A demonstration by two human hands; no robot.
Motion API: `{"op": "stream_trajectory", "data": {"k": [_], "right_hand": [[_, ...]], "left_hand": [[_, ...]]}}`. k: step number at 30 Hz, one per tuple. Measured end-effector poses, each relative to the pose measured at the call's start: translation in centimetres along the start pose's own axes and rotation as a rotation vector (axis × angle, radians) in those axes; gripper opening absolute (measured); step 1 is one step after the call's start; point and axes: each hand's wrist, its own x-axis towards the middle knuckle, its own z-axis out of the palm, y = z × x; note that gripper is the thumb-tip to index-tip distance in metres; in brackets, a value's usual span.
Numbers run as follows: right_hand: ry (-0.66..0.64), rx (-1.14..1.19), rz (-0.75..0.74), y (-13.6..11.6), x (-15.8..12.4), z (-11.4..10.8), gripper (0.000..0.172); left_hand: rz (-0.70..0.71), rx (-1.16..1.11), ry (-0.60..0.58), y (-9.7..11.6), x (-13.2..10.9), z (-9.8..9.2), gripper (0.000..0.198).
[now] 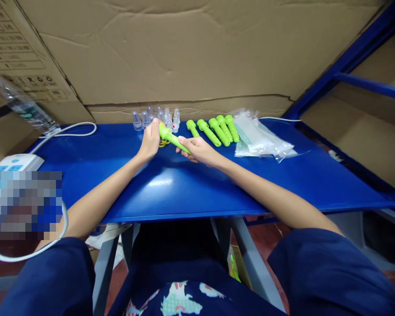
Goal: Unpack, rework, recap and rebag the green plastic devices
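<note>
Gripping a bright green, torch-shaped plastic tube (174, 139) between both hands, you have it tilted above the blue, smooth-topped bench (200, 193), its wider end up and to the left. Your left hand (150, 139) is closed around that wider end, where a bit of yellow shows beside the fingers; your right hand (200, 150) is clamped on the narrow end, thumb along the top. The hands are a little apart, with the tube's middle bare between them. Thin yellow loops (165, 143) show just below the tube's wider end; you cannot tell from here whether they are attached to it. Behind the tube and to its left stands a cluster of small clear, round-topped plastic caps (137, 121), partly hidden by your left hand. To the tube's right, and farther back, lie five more bright green, torch-shaped tubes (219, 133), the leftmost partly hidden by your right hand. Farther right of your tube, flat clear plastic bags (260, 137) overlap in a pile. Well to the tube's left are a white power strip (18, 162) and a clear plastic bottle (23, 107), which leans. Brown cardboard (191, 57) rises behind the tube.
</note>
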Motion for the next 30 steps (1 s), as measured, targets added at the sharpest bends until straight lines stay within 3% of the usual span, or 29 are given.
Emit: {"op": "stream_trajectory", "data": {"k": [2,4,6,8,10,13,18,26,30], "right_hand": [[0.027,-0.153,-0.061,0.4,0.1,-0.6,0.065],[0.11,-0.351,-0.12,0.8,0.2,-1.8,0.062],[0.273,-0.553,-0.127,1.1,0.5,-3.5,0.055],[0.449,-0.749,-0.079,1.5,0.8,-5.3,0.041],[0.512,-0.896,-0.01,2.2,1.1,-6.8,0.028],[0.487,-0.989,0.04,3.5,1.3,-7.8,0.037],[0.416,-1.018,0.061,4.9,1.5,-7.1,0.057],[0.394,-1.123,0.117,5.1,1.8,-6.1,0.051],[0.474,-1.326,0.024,3.9,1.4,-4.5,0.049]], "left_hand": [[-0.231,-0.124,-0.056,-0.8,0.5,-0.1,0.056],[-0.347,-0.167,-0.097,-1.5,0.9,-0.7,0.054],[-0.299,-0.098,-0.071,-1.9,1.1,-1.5,0.055],[-0.164,0.08,-0.027,-2.0,1.0,-2.2,0.053],[-0.05,0.306,-0.058,-1.8,0.6,-2.7,0.046],[0.006,0.589,-0.206,-1.5,-0.1,-2.8,0.032],[-0.05,0.743,-0.313,-1.0,-0.8,-2.7,0.04],[-0.045,0.812,-0.208,0.1,-1.1,-2.6,0.037],[0.012,0.818,-0.192,0.1,-1.1,-2.4,0.037]]}}
